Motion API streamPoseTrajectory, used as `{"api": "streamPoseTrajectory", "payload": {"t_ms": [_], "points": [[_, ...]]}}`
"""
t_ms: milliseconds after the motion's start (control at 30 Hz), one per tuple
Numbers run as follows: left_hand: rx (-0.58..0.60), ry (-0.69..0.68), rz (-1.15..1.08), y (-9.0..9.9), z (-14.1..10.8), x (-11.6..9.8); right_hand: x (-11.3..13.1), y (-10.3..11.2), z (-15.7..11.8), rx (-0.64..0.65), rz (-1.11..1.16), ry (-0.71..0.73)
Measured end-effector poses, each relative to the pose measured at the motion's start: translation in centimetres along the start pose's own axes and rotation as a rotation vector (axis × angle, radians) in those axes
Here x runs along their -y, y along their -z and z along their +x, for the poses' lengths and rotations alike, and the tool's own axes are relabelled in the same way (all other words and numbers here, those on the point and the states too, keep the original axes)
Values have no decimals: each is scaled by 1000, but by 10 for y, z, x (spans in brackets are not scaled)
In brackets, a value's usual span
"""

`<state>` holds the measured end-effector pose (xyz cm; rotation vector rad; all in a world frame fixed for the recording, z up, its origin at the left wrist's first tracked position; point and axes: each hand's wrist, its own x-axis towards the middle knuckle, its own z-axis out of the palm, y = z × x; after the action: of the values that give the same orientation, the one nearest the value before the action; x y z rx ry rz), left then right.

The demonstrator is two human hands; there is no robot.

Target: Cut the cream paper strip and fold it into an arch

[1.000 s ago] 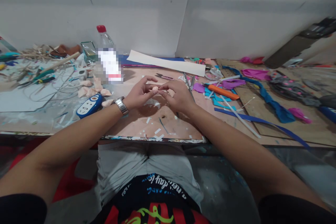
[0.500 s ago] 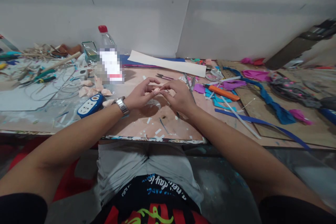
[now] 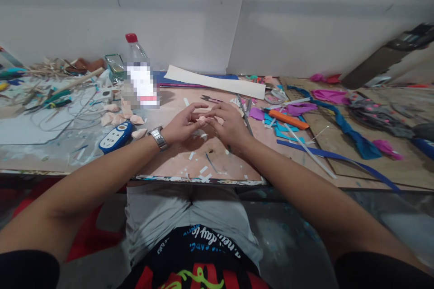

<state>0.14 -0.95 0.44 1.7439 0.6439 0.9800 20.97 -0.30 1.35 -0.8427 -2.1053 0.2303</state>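
A small, crumpled, pale-pink piece (image 3: 202,118), perhaps paper or fabric, is pinched where my two hands meet over the table's middle. My left hand (image 3: 181,125), with a metal watch on its wrist, closes thumb and fingers on it from the left. My right hand (image 3: 229,127) grips the same piece from the right, fingertips together. The fingers partly hide its shape. Several similar peach-coloured crumpled pieces (image 3: 109,118) lie left of my left hand. Beyond my hands is a slim dark pointed tool (image 3: 210,99), and metal tools lie beside my right hand.
A blue-and-white power strip (image 3: 116,137) lies left, near a red-capped bottle (image 3: 131,37). An orange cutter (image 3: 288,119), blue strips and purple scraps spread across the right. A long cream strip (image 3: 217,82) lies at the back. White scraps dot the table's front edge.
The fingers have shifted slightly around the pink piece, and more of it shows between the fingertips. Both hands stay in nearly the same place.
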Motion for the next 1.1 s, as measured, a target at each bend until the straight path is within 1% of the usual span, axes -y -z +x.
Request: {"api": "streamPoseTrajectory", "payload": {"t_ms": [133, 267, 333, 400, 533, 667, 900, 1000, 1100], "points": [[-43, 26, 46, 3, 2, 6, -2, -1, 0, 8, 14, -3], [-187, 44, 193, 7, 3, 10, -1, 0, 0, 6, 23, -20], [-218, 88, 256, 6, 2, 8, -1, 0, 0, 1, 28, -28], [-218, 109, 283, 5, 1, 3, 0, 1, 0, -3, 33, -31], [-219, 62, 361, 4, 1, -5, 2, 3, 1, 0, 24, -22], [-225, 34, 433, 8, 1, -4, 5, 7, 2, 43, -47, -39], [-194, -107, 664, 13, 0, -4, 5, 12, 3, 135, -146, -32], [-165, -108, 720, 14, 0, -5, 4, 13, 4, 178, -193, -14], [-141, -98, 729, 14, 0, -6, 5, 15, 5, 191, -244, -2]]}}
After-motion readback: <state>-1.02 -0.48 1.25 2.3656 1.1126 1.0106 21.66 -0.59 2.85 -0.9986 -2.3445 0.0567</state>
